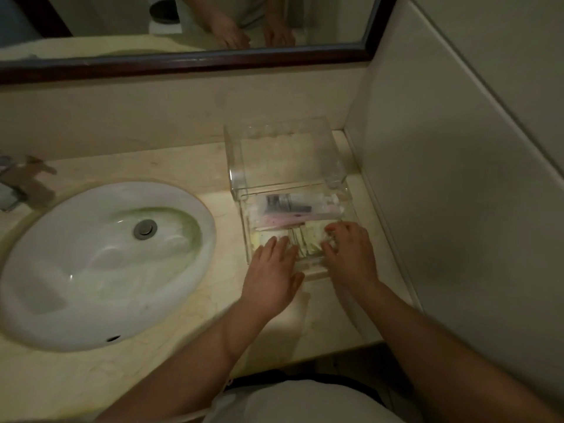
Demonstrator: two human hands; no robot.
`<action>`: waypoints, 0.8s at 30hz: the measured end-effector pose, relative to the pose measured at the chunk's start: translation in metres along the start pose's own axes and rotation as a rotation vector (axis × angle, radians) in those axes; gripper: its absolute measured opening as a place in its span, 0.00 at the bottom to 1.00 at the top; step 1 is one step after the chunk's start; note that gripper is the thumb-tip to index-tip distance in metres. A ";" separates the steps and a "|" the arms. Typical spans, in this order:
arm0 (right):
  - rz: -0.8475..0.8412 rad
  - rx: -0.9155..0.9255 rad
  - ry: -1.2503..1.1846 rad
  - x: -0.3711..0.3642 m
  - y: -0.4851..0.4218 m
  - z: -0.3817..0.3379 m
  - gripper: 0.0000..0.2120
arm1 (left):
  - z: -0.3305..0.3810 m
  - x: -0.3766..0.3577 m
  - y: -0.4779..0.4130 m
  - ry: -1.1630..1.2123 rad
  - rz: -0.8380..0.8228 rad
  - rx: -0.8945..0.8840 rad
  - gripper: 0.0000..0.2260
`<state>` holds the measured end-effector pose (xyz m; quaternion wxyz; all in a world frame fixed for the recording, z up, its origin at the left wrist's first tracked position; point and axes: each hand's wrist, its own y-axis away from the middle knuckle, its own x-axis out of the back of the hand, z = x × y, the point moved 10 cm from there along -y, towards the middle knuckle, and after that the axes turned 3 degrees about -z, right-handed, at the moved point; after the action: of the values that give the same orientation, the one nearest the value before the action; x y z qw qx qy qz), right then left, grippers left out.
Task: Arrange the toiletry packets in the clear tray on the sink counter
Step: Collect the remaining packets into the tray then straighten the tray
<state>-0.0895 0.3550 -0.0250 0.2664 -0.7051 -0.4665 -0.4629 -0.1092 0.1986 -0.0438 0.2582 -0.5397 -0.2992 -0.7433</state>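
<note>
The toiletry packets (293, 209) lie inside the clear tray (351, 209), just right of the middle of the frame. At the tray's far side you can make out a dark and white packet and a pink one lying crosswise. Pale yellowish packets fill the near half, though blur hides their details. The tray sits on the pale stone worktop (189, 315), close to the wall on the right. A taller clear acrylic part (283, 148) rises directly behind it.

Your left hand (271, 270) rests over the near left corner of the tray. Its fingers (274, 244) are straight and lie flat, with the tips on the pale packets. Your right hand (351, 254) is over the near right corner, its fingers bent and the tips down among the yellowish packets. You cannot tell from this blurred view whether they actually pinch one. The two hands are near each other but apart, with a strip of tray showing between them.

To the left of the tray, the white oval sink (100, 261) is set into the worktop, with a metal drain (145, 228) near its middle. The tap (24, 184) shows blurred at the left edge of the frame. Across the top runs a mirror (106, 25) in a dark wooden frame (183, 64), and both hands are reflected in it. A plain light wall (457, 178) fills the right side.
</note>
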 end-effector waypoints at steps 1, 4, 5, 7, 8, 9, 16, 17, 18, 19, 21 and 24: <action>-0.002 -0.012 -0.004 0.000 -0.002 0.000 0.15 | 0.001 -0.005 0.001 -0.021 -0.058 -0.016 0.29; 0.001 -0.014 0.050 0.001 -0.003 -0.003 0.16 | 0.002 -0.013 0.005 -0.006 -0.166 -0.056 0.33; 0.020 -0.004 0.085 0.002 -0.003 -0.007 0.16 | 0.001 -0.010 0.007 0.021 -0.171 -0.064 0.34; 0.064 0.017 0.109 0.004 0.000 -0.022 0.15 | -0.001 0.000 0.014 0.086 -0.147 -0.069 0.34; 0.077 0.046 0.090 0.003 0.003 -0.037 0.15 | -0.009 0.009 0.020 0.123 -0.105 -0.040 0.33; 0.089 0.097 0.054 0.000 0.006 -0.056 0.15 | -0.018 0.018 0.026 0.160 -0.062 0.000 0.32; -0.121 0.418 -0.214 -0.070 0.028 -0.214 0.16 | -0.156 0.054 0.137 0.430 0.207 0.548 0.28; -0.158 0.411 -0.212 -0.075 0.029 -0.220 0.17 | -0.167 0.057 0.148 0.465 0.253 0.585 0.27; -0.196 0.475 -0.231 -0.090 0.038 -0.257 0.18 | -0.199 0.063 0.182 0.477 0.322 0.656 0.27; -0.242 0.539 -0.249 -0.104 0.049 -0.291 0.18 | -0.226 0.067 0.213 0.486 0.359 0.716 0.26; -0.305 0.578 -0.229 -0.117 0.051 -0.310 0.19 | -0.256 0.068 0.234 0.516 0.393 0.805 0.25; -0.368 0.687 -0.182 -0.151 0.066 -0.388 0.19 | -0.332 0.081 0.290 0.576 0.495 0.948 0.23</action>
<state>-0.2073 -0.0482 0.0090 0.3571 -0.5178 -0.7342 -0.2556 -0.1421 -0.2456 0.0023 0.7063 -0.1965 -0.3814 -0.5630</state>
